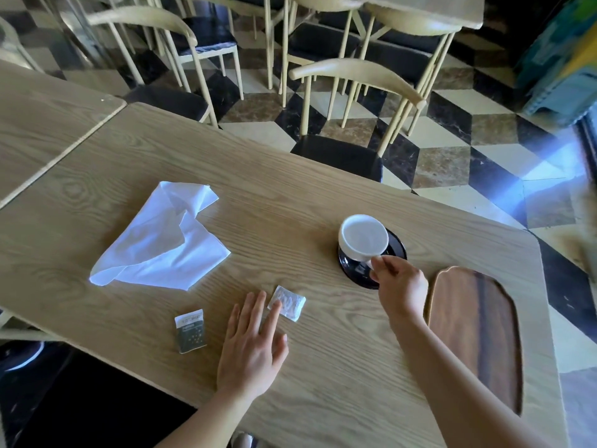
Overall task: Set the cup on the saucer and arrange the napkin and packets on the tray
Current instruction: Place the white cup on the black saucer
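A white cup (361,236) is over the black saucer (395,250) on the wooden table; whether it touches the saucer I cannot tell. My right hand (400,286) pinches the cup's handle. My left hand (252,344) lies flat with straight fingers, one fingertip touching a small white packet (290,303). A dark packet with a white top (190,331) lies to the left of that hand. A crumpled white napkin (161,240) is spread on the table at the left. The brown wooden tray (475,331) sits at the right, with nothing on it.
The table's far edge (323,160) has a pale chair with a black seat (342,153) tucked against it. A second table (42,124) adjoins at the left. More chairs stand on the checkered floor behind.
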A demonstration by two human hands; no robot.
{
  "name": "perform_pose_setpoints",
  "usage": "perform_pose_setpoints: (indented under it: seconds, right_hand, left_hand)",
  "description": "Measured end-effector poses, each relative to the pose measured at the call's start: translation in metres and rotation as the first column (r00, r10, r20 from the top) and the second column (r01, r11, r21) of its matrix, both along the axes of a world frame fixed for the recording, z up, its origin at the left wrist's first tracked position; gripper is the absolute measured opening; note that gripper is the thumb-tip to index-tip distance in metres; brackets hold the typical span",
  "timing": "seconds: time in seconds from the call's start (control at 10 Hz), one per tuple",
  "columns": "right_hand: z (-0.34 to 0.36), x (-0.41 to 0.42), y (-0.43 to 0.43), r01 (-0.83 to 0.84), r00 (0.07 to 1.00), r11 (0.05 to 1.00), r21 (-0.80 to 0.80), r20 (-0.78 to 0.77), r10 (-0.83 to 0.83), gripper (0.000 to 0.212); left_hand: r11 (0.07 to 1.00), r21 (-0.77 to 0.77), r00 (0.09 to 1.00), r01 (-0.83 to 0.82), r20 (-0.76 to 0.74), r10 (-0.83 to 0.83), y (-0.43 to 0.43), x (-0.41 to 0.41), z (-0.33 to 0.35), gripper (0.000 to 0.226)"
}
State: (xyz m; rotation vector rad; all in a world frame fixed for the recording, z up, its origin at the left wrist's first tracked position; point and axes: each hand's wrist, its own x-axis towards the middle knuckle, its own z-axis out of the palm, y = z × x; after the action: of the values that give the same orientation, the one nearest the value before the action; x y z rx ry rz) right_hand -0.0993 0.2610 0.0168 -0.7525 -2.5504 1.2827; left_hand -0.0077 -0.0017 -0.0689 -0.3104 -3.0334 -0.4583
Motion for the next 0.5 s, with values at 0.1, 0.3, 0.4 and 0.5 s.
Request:
perform_pose_setpoints:
  seconds: [0.1,0.3,0.4,0.5]
  right_hand:
    - [-0.003,0.001,0.009,0.044,0.999,0.999,0.006,0.009,-0.044,0.030]
    - [-0.008,0.001,0.021,0.084,0.996,0.996,0.032,0.024,-0.085,0.032]
    - [-0.010,0.001,0.021,0.104,0.994,0.994,0.040,0.033,-0.105,0.035]
    - [-0.010,-0.001,0.019,0.109,0.993,0.993,0.054,0.033,-0.111,0.037]
  left_hand:
    - [1.000,-0.009,1.000,0.001,-0.005,-0.001,-0.002,0.000,-0.002,0.057]
    - [1.000,-0.027,1.000,0.001,0.000,-0.001,-0.002,-0.001,-0.002,0.058]
    - [1.000,-0.031,1.000,-0.004,-0.002,0.004,-0.003,-0.001,-0.002,0.058]
    - [0.999,-0.032,1.000,-0.002,0.000,0.002,-0.002,-0.001,-0.002,0.058]
